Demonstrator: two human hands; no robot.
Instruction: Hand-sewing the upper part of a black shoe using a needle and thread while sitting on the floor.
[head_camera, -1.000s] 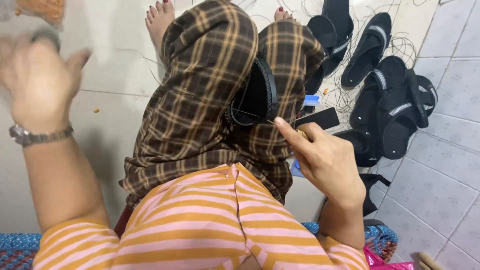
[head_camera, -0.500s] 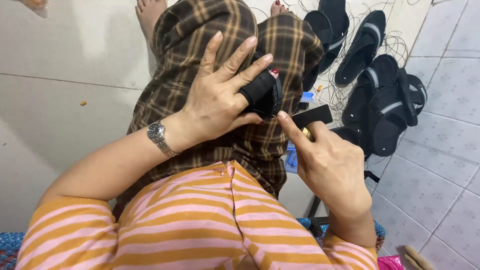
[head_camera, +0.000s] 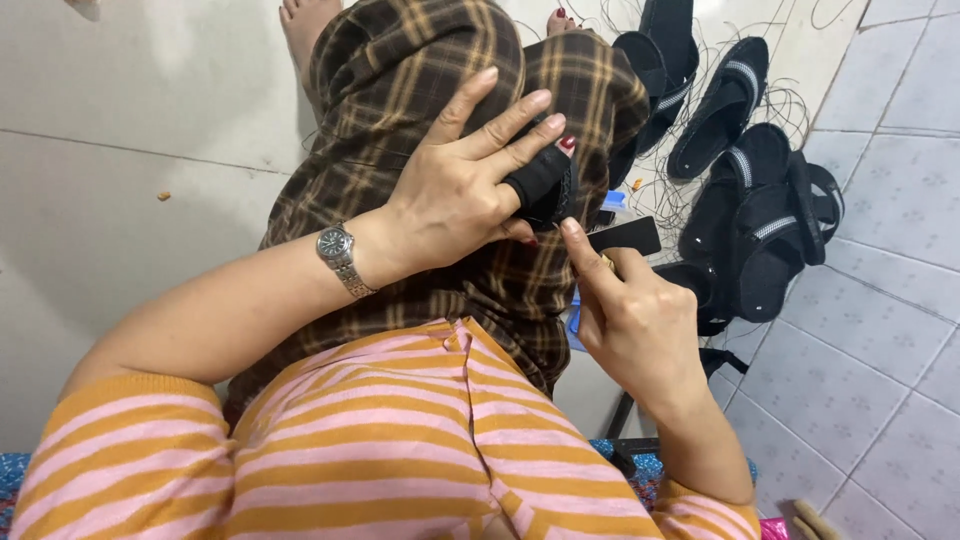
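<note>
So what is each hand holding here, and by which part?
The left hand pinches a black sandal strap on the knee between thumb and fingers, near its looped end. The right hand grips a flat black piece by its lower end.

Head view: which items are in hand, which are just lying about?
In hand:
- black fabric strap piece, held by left hand
- flat black strip, at right hand

Lying about:
- black strapped sandals on tiled floor
- thin dark cords

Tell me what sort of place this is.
Probably a home workspace for piecework on sandals: the person sits above a tiled floor, with black sandals heaped beside loose thread, left hand holding a black strap.
</note>
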